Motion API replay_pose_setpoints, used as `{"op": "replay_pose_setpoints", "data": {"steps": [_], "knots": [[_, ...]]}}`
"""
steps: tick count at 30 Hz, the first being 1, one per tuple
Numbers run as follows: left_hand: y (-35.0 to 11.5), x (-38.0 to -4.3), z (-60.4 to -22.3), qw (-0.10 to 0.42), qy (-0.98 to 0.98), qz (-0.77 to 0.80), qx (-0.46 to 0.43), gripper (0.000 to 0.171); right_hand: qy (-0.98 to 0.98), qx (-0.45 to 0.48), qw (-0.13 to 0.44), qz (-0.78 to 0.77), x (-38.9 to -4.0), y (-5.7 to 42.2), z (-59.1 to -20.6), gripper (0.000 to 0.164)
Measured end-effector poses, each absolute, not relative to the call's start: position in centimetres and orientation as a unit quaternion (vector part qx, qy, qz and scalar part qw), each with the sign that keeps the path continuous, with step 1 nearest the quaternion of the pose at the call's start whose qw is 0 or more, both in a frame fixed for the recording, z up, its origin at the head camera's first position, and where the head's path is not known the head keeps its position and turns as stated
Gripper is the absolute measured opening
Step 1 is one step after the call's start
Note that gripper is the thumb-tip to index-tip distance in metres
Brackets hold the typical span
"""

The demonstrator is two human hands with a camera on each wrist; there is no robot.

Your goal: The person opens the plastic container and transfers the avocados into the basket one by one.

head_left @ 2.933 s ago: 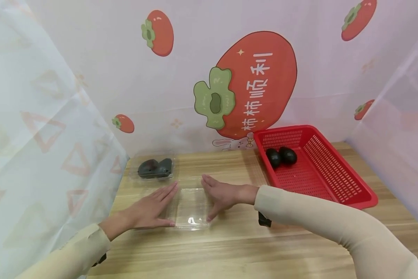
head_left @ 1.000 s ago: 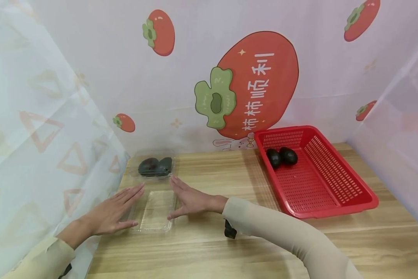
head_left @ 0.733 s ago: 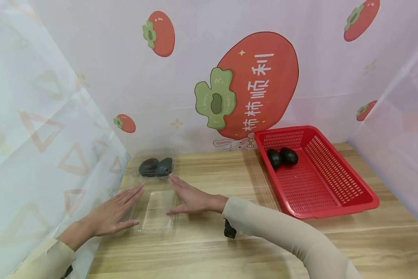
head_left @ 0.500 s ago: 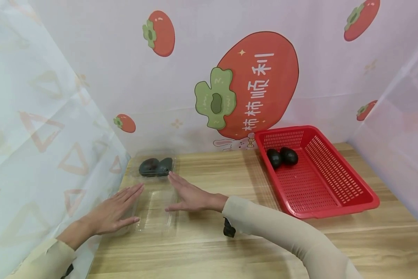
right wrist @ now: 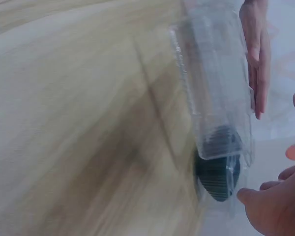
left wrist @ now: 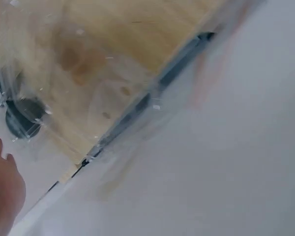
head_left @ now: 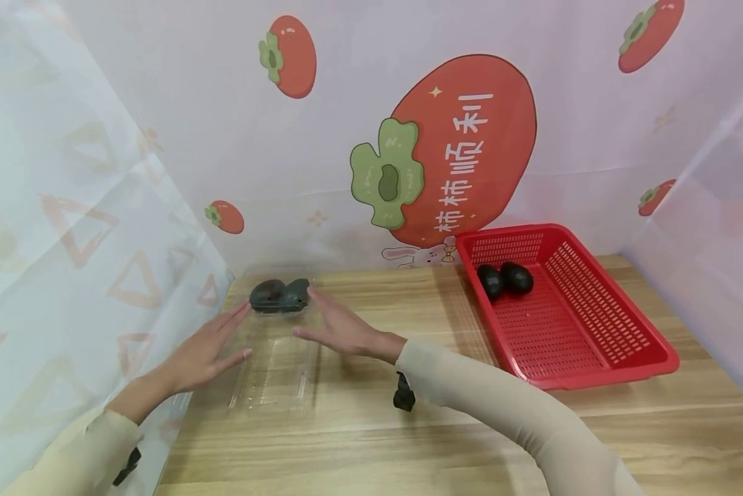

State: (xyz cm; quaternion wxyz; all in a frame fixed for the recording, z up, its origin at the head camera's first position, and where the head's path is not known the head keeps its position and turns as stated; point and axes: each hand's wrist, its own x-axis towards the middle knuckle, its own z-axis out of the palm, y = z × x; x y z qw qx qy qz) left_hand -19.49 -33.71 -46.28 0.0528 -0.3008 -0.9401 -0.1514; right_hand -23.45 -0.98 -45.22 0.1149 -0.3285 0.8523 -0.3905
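Observation:
A clear plastic box [head_left: 276, 375] stands on the left of the table with nothing in it. Just behind it, a second clear box [head_left: 278, 314] contains two dark avocados [head_left: 267, 295]. My left hand [head_left: 200, 351] is along the left side, fingers straight and reaching toward the rear box's corner. On the other side, my right hand [head_left: 341, 327] has its fingers extended, fingertips right at the rear box's right edge. In the right wrist view, the front box [right wrist: 214, 88] overlaps a dark avocado [right wrist: 219, 179]; my right thumb [right wrist: 248, 195] is close beside the rear box.
A red perforated basket [head_left: 594, 313] stands at the right with two dark avocados [head_left: 504, 279] in its back left corner. A white fabric backdrop [head_left: 340, 138] printed with persimmons rises behind the table [head_left: 371, 441], and a fabric side wall [head_left: 105, 241] borders it on the left.
From the table's middle, the front box and both hands have moved left. In the last half second both hands have slid forward along its sides toward the rear box, fingers still straight.

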Motion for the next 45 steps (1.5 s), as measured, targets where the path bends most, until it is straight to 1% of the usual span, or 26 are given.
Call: {"op": "replay_pose_setpoints", "data": {"steps": [4,10,13,17,22,27,35,40,45], "knots": [[-33.4,-20.9,-44.7,0.004,-0.952,-0.225,-0.206,0.084,0.850,-0.271,0.128,-0.433,-24.3,-1.0,-44.8,0.092],[-33.3,-23.5,-42.3,-0.048,-0.946,-0.310,-0.082,0.080,0.808,-0.184,0.199,-0.522,-25.6,-0.9,-44.3,0.088],[-33.5,-24.6,-41.5,-0.097,-0.937,-0.335,-0.024,0.084,0.786,-0.152,0.223,-0.557,-26.5,-1.0,-44.3,0.089],[-33.8,-25.7,-41.0,-0.156,-0.917,-0.367,0.023,0.092,0.764,-0.116,0.230,-0.591,-27.6,-1.5,-44.5,0.089],[-33.9,-26.9,-41.0,-0.190,-0.898,-0.394,0.053,0.096,0.742,-0.084,0.243,-0.620,-28.6,-1.8,-44.8,0.087],[-34.0,-28.0,-41.4,-0.208,-0.890,-0.399,0.068,0.097,0.739,-0.079,0.249,-0.621,-29.2,-2.0,-45.2,0.088],[-34.1,-29.2,-42.0,-0.227,-0.866,-0.441,0.068,0.088,0.743,-0.077,0.246,-0.618,-29.8,-3.0,-46.1,0.087],[-33.1,-29.5,-42.5,-0.226,-0.843,-0.483,0.069,0.078,0.751,-0.074,0.245,-0.609,-29.6,-3.3,-46.1,0.082],[-32.4,-29.6,-42.8,-0.236,-0.834,-0.494,0.063,0.074,0.750,-0.074,0.239,-0.613,-29.5,-4.0,-46.5,0.077]]}}
